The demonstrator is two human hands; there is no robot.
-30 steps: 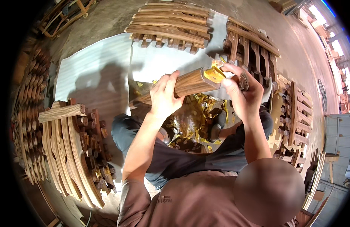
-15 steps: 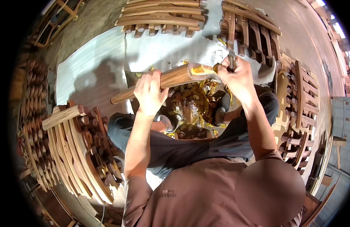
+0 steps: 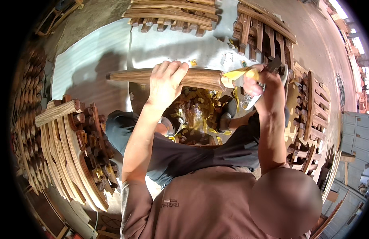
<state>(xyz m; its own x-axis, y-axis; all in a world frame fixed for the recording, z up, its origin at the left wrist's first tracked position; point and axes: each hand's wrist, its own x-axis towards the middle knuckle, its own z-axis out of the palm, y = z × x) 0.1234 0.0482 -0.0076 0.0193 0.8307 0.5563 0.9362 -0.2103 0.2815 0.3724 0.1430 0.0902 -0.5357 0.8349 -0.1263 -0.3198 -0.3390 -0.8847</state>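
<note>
My left hand [image 3: 166, 81] grips a long tapered wooden piece [image 3: 204, 78] around its middle and holds it nearly level above my lap. Yellow tape [image 3: 237, 75] is wrapped around the thick right end of the piece. My right hand [image 3: 266, 85] is closed at that taped end around a metal hand tool [image 3: 251, 101] with pale handles. The tool's dark head pokes out above my fingers. Whether its jaws touch the tape is hidden by my hand.
Torn yellow tape scraps [image 3: 196, 115] lie heaped on the floor between my legs. Stacks of curved wooden parts [image 3: 65, 151] stand at my left. Slatted wooden frames stand ahead [image 3: 172, 14] and at my right [image 3: 312, 103]. A pale sheet [image 3: 168, 44] covers the floor ahead.
The wooden piece has swung from a slant, left end low, to nearly level. My left hand stays around its middle and my right hand stays at the taped end.
</note>
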